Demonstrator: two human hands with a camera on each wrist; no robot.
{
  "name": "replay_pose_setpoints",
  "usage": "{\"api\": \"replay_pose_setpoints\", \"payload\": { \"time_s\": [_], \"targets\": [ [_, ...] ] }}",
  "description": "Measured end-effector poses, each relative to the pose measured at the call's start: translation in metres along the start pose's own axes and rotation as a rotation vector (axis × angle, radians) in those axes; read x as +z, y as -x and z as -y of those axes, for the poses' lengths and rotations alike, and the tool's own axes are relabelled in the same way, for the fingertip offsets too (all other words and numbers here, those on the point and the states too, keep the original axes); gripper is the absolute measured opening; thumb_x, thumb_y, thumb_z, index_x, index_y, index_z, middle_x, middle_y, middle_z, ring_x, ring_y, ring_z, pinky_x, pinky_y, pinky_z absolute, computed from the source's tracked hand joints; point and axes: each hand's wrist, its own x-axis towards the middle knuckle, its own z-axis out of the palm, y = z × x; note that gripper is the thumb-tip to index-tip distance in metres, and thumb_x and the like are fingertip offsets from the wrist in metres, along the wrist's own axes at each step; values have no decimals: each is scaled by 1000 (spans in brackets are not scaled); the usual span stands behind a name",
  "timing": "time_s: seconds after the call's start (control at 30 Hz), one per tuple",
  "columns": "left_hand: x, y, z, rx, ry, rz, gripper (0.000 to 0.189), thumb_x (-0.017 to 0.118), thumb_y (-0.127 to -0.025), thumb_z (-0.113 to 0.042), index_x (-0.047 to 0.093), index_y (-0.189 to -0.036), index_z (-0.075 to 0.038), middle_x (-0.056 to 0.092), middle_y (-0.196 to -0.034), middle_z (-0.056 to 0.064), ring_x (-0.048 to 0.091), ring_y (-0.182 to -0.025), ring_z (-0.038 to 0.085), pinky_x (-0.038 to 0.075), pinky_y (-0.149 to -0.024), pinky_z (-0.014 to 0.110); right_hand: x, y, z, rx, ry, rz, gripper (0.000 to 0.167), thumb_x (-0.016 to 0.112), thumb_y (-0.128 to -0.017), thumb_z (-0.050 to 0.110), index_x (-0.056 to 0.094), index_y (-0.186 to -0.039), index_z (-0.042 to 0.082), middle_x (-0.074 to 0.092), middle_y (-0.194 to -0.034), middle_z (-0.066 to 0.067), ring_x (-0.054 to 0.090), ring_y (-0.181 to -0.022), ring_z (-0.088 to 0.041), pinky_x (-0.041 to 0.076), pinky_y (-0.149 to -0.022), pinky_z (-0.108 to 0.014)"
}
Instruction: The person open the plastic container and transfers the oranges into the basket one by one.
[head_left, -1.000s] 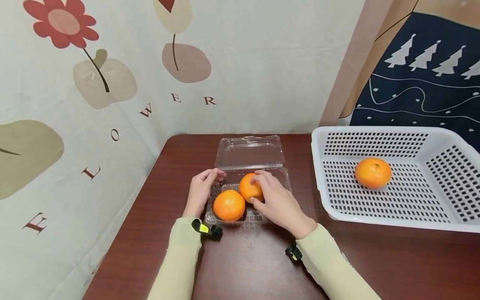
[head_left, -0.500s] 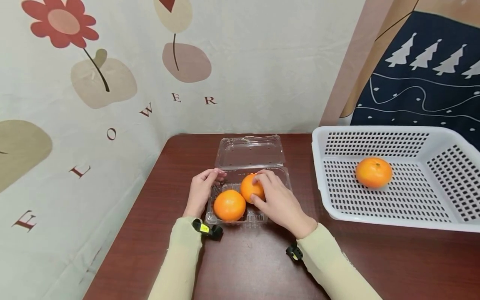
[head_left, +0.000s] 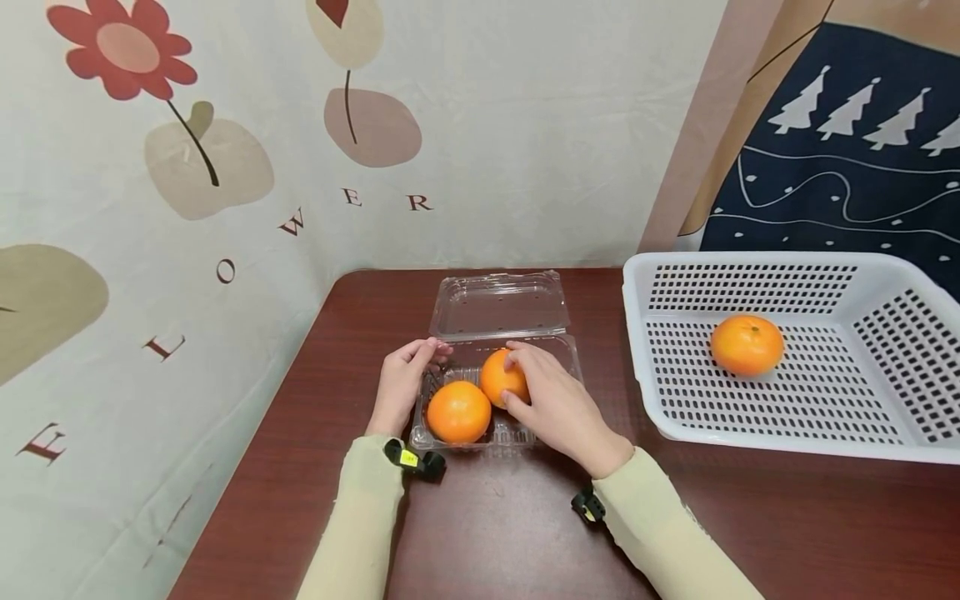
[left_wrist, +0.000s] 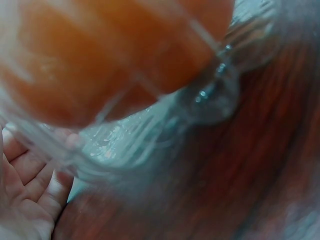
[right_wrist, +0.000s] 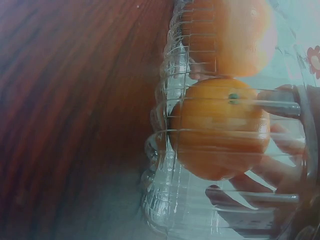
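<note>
In the head view a clear plastic clamshell box (head_left: 513, 436) lies with its lid (head_left: 498, 304) folded back. Inside, one orange (head_left: 459, 412) sits at the front left. Behind it and to the right is a second orange (head_left: 498, 379), gripped by my right hand (head_left: 558, 404) with thumb in front and fingers over the top. Through the box wall, the right wrist view shows this orange (right_wrist: 220, 127) with fingers (right_wrist: 270, 170) around it. My left hand (head_left: 405, 379) is at the box's left back corner, its loosely extended fingers (left_wrist: 35, 175) alongside the wall.
A white perforated plastic basket (head_left: 795, 446) stands on the right, holding one more orange (head_left: 747, 345). The dark red-brown table (head_left: 495, 517) meets a printed cloth wall (head_left: 525, 167) at the back and left.
The right hand and the orange it holds have shifted very slightly to the right. The left hand, box and basket stay in place.
</note>
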Motion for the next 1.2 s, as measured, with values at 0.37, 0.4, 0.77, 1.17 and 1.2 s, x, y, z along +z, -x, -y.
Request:
{"api": "replay_pose_setpoints", "payload": {
  "time_s": [0.37,0.4,0.77,1.17,1.2],
  "targets": [
    [1,0,0,5,-5,-4,35,52,-88,-41,68,-94,-10,66,-92,4,60,-84,18,49,-75,31,0,0,-2,-1,1,-36,31,63,-77,23,47,-102,14,45,-112,-1,48,-98,-17,40,-85,-31],
    [1,0,0,6,-5,-4,35,52,-88,-41,68,-95,-10,66,-92,4,60,-84,19,49,-75,31,0,0,-1,0,4,-33,33,63,-77,23,48,-105,14,45,-112,-1,48,-98,-17,40,-86,-31],
    [2,1,-3,11,10,-1,34,52,-89,-38,67,-94,-7,66,-92,6,60,-84,20,49,-75,32,0,1,1,52,62,0,46,60,-80,34,48,-122,24,39,-121,-2,46,-103,-18,46,-75,-34],
    [0,0,0,11,3,-6,34,52,-89,-38,68,-94,-9,67,-91,4,60,-84,18,49,-74,31,0,1,3,60,87,15,46,58,-81,37,49,-124,27,38,-123,-2,45,-103,-18,48,-67,-35],
    [0,0,0,11,2,-5,34,52,-89,-39,68,-94,-9,67,-92,4,60,-84,18,49,-74,31,0,1,3,64,86,19,46,58,-81,38,48,-124,27,38,-123,-2,45,-103,-18,48,-67,-36]
  ]
}}
